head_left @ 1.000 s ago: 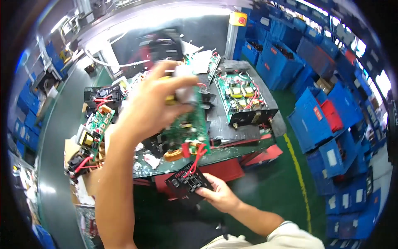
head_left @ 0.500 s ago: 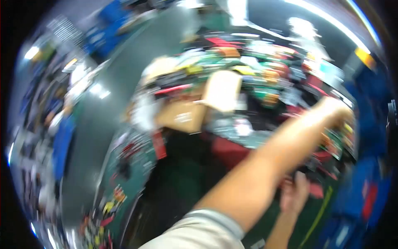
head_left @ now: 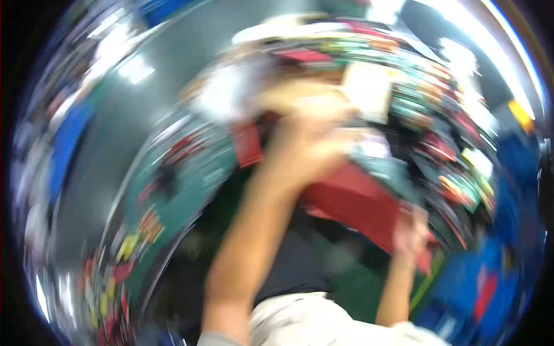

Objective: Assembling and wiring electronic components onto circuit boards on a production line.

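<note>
My left hand is smeared by motion and reaches over the pile in the middle. It hangs by a tan, cardboard-like piece and above a dark red, flat-sided panel. Blur hides its fingers, so I cannot tell whether it holds anything. My right hand is lower and farther right, at the right end of the red panel. Its fingers overlap that end, but whether they grip it is too blurred to tell. A pale cream rectangular piece lies beyond my left hand.
A heap of mixed coloured packets spreads across the far side. A white bundle and a small red box lie left of centre. Blue bins stand at the right. A grey-green strip curves along the left.
My left hand has swung from the far right back to the middle. My right hand has risen to the red panel, more of which now shows. The whole view has shifted.
</note>
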{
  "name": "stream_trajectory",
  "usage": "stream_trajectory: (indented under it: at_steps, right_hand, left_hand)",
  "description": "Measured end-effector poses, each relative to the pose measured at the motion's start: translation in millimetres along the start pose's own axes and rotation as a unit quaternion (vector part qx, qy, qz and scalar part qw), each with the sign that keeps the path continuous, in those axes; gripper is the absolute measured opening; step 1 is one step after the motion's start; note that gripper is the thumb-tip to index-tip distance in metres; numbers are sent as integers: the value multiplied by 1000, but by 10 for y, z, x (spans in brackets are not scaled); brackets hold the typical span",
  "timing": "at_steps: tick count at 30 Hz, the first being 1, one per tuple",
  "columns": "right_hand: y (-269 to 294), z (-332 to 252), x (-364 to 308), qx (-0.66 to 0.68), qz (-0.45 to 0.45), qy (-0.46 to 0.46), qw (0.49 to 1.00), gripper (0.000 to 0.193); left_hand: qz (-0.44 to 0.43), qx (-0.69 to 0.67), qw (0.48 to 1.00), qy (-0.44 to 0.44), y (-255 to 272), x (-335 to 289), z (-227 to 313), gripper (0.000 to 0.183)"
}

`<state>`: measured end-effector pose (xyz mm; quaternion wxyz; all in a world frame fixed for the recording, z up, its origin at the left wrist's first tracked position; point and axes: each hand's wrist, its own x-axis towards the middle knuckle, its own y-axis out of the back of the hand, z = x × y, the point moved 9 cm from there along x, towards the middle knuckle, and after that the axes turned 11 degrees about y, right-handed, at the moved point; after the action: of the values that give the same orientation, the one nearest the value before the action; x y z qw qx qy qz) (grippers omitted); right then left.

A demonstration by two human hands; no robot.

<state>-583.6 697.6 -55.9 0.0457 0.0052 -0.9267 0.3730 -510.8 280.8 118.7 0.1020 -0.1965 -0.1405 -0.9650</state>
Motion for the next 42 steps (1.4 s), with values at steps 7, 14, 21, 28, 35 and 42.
stream_trajectory:
  at_steps: [7, 14, 21, 28, 35, 42]
  right_hand:
    - [-98, 208, -70, 12, 143, -1, 990, 25]
    - [-968, 1428, -1022, -173, -11, -125, 977, 35]
    - [-4153, 2060, -3611, 206, -535, -378, 727, 98]
    - [-3885, 1975, -5431, 180, -515, -642, 538, 57]
    - [-3397, 1427, -5970, 55, -366, -888, 273, 70]
    - [-3170, 1536, -5515, -68, -533, -823, 184, 66]
  left_hand:
    - [57, 36, 970, 234, 579, -888, -106, 35]
    - [198, -41, 962, 186, 1578, -1866, 147, 35]
    - [266, -620, 736, -54, 2444, -2197, 416, 26]
    - [400, -445, 778, -189, 3852, -3917, 1988, 19]
    - [429, -335, 809, -220, 4384, -4196, 2442, 21]
    - [573, -33, 818, 45, 4411, -3544, 1482, 29]
